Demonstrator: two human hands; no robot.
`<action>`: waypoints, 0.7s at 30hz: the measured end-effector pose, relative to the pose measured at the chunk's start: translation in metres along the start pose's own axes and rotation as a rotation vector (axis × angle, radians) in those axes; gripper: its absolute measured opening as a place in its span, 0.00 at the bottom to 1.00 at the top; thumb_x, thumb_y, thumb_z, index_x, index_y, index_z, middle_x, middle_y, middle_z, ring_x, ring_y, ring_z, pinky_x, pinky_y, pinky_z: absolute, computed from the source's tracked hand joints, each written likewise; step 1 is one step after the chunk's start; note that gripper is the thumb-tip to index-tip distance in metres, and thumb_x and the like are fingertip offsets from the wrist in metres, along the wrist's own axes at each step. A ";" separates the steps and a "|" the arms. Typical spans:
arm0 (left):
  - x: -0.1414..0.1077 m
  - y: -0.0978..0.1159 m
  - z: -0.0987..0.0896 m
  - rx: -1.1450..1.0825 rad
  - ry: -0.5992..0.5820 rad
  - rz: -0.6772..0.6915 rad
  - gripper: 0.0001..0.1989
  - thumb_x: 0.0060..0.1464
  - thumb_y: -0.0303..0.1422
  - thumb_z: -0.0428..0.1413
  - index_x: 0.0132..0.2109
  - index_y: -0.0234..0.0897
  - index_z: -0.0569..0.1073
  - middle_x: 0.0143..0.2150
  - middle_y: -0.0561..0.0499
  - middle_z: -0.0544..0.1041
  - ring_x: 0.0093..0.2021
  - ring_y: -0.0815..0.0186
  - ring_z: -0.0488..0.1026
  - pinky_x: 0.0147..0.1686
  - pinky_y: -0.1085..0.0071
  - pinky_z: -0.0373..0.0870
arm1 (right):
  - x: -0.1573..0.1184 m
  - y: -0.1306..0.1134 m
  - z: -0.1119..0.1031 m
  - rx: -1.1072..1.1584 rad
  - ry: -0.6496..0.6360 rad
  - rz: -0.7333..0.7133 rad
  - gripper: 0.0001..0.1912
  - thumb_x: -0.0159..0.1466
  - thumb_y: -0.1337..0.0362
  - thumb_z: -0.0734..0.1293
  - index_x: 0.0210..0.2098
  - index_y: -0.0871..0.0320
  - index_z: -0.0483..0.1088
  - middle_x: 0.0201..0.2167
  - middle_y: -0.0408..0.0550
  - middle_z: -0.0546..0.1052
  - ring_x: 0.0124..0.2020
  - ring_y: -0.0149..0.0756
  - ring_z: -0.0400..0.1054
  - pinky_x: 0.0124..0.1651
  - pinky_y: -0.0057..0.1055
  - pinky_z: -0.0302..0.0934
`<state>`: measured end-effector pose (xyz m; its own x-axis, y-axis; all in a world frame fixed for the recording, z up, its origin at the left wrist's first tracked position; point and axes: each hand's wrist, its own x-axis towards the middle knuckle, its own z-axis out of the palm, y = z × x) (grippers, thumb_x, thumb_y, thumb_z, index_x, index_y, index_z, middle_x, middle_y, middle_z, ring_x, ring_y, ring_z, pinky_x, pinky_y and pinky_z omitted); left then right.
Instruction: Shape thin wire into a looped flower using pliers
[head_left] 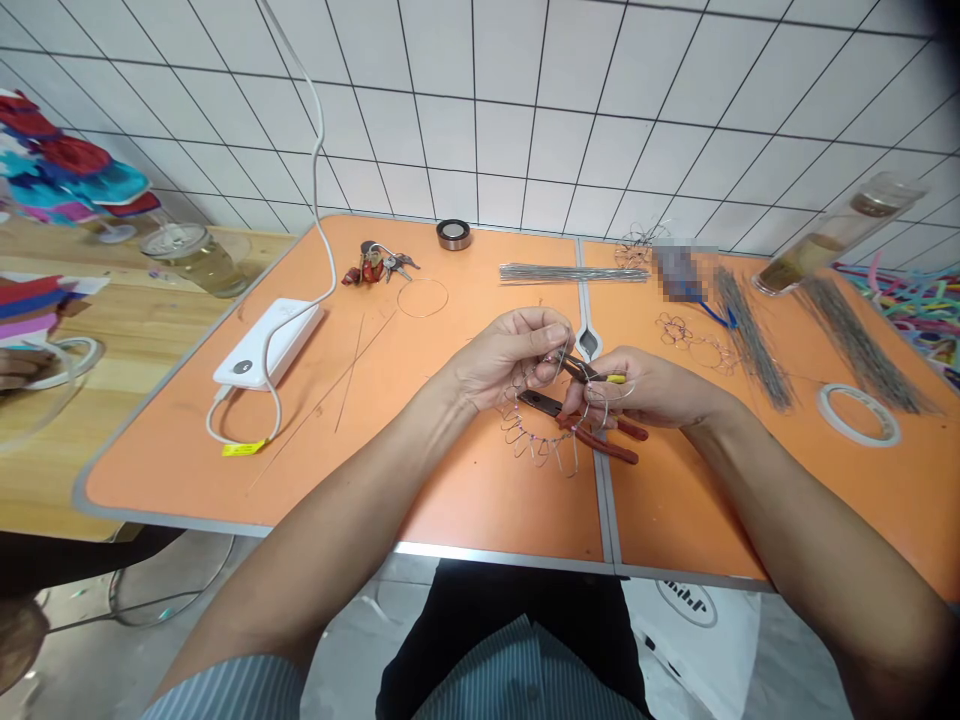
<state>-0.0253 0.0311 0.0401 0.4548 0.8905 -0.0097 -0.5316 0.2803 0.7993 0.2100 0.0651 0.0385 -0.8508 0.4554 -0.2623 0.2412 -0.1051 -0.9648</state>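
Observation:
My left hand (510,358) pinches the end of a looped silver wire piece (536,438), which hangs in petal-like loops above the orange tabletop (465,490). My right hand (645,390) grips a small tool with a yellow-tipped handle (592,372), probably pliers, whose nose reaches the wire between my hands. Below my hands, red-handled pliers with black jaws (581,430) lie under the wire, and they seem not to be held.
Bundles of straight wire (754,338) and a wire ring (422,297) lie on the table, with keys, tape (859,415), a white power bank (266,343) and a glass jar (196,260). A co-worker's hand (15,368) rests at far left.

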 end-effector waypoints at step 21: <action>0.003 0.000 -0.006 0.032 -0.029 0.159 0.21 0.49 0.41 0.78 0.35 0.32 0.77 0.27 0.56 0.73 0.21 0.77 0.70 0.20 0.82 0.65 | 0.000 0.006 0.000 0.017 -0.028 -0.035 0.28 0.69 0.42 0.75 0.47 0.64 0.83 0.29 0.49 0.81 0.17 0.27 0.66 0.11 0.22 0.55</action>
<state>-0.0279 0.0360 0.0369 0.3871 0.9120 0.1356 -0.5759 0.1243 0.8080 0.2114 0.0644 0.0330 -0.8712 0.4342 -0.2291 0.2037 -0.1049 -0.9734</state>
